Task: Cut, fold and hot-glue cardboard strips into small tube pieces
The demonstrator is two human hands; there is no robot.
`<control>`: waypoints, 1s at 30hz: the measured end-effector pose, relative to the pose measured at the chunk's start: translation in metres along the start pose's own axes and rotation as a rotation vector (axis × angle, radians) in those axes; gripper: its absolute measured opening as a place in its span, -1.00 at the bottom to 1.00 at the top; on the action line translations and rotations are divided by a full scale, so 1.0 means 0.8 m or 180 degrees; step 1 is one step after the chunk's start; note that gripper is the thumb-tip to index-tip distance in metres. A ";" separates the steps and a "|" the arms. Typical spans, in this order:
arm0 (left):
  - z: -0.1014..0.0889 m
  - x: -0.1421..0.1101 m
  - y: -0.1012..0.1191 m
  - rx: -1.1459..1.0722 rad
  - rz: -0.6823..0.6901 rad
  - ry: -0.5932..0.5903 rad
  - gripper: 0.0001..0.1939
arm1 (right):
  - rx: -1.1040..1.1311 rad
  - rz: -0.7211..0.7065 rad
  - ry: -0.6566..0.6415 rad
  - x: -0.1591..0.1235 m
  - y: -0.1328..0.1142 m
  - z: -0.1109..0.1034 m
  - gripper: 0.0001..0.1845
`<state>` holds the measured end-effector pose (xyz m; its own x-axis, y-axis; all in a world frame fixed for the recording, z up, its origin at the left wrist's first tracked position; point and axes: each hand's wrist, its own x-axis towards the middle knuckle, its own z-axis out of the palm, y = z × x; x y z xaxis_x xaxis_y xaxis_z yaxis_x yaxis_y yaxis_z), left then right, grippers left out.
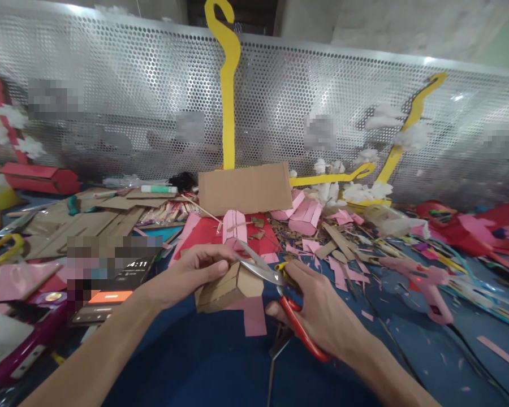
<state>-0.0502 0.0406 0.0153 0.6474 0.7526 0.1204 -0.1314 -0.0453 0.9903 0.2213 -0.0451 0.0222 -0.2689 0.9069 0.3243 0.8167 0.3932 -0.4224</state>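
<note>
My right hand [322, 308] grips scissors [299, 328] with red and yellow handles, their blades parted and pointing left. Close to the blade tips, my left hand [195, 274] pinches the upper edge of a folded brown cardboard piece [229, 285]. Pink paper [254, 316] sticks out beneath that piece, towards me. My left fingertips and the blades partly cover its top edge, so I cannot tell whether the blades touch paper there. Just beyond lies a pink cut-out with a rounded top [234, 225], on red paper [263, 240].
A cardboard box [246, 189] with a yellow hook-shaped strip [228, 113] stands at the back before a perforated metal panel [152, 85]. A pink glue gun [428, 285] lies right, among scraps. To the left are a phone [121, 282] and a purple power strip [34, 339].
</note>
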 end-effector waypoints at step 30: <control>0.004 -0.003 -0.001 -0.0961 -0.0286 -0.0082 -0.72 | 0.1015 0.0698 0.0279 0.012 0.024 0.012 -0.56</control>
<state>-0.0492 0.0366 0.0147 0.6848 0.7277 0.0390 -0.2874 0.2205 0.9321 0.2300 -0.0276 0.0090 -0.0499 0.9637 0.2624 0.6467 0.2313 -0.7268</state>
